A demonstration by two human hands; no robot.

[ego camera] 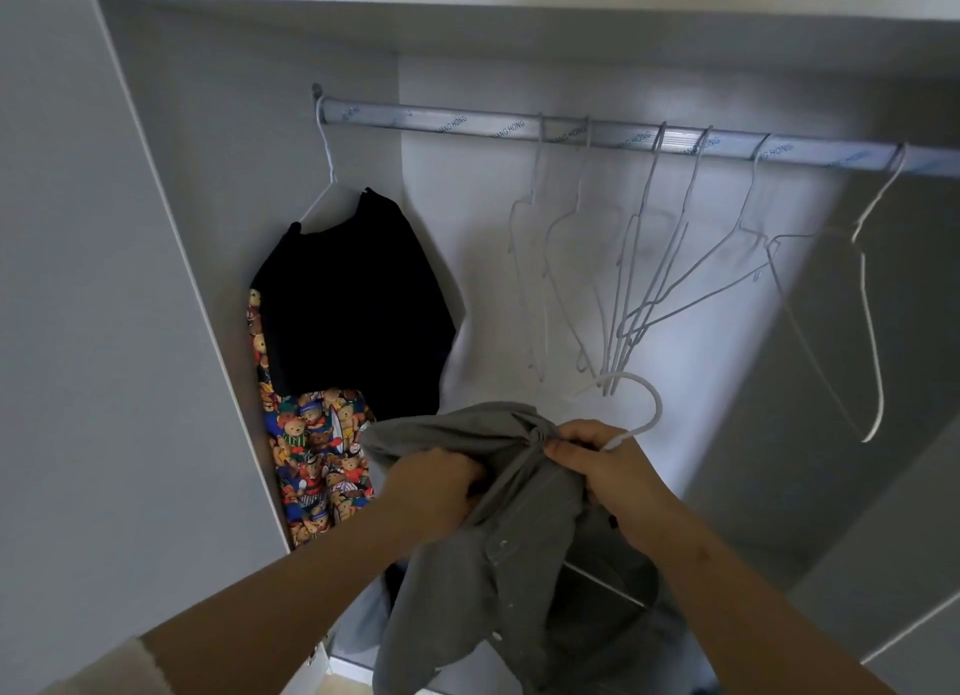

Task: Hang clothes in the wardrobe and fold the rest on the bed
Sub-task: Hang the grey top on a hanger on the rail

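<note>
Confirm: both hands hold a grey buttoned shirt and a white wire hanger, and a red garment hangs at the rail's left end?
Wrong colour: in the head view, the garment at the left end of the metal rail is black, not red. The rest holds.

Rail (597,132): metal, horizontal, wrapped in clear film printed with repeated lettering ("HANG HONG" legible in places).

Far left end of rail: white hanger (326,175) carrying a black garment (353,299).

Behind and below it, a bear-print fabric (317,455) in red, blue and yellow shows along the black garment's left edge and under its hem.

Further right on the rail: six empty wire hangers (631,331), pale. The middle three are tilted and cross one another near their lower ends. The rightmost hanger (868,331) hangs apart from the rest and is blurred.
</note>
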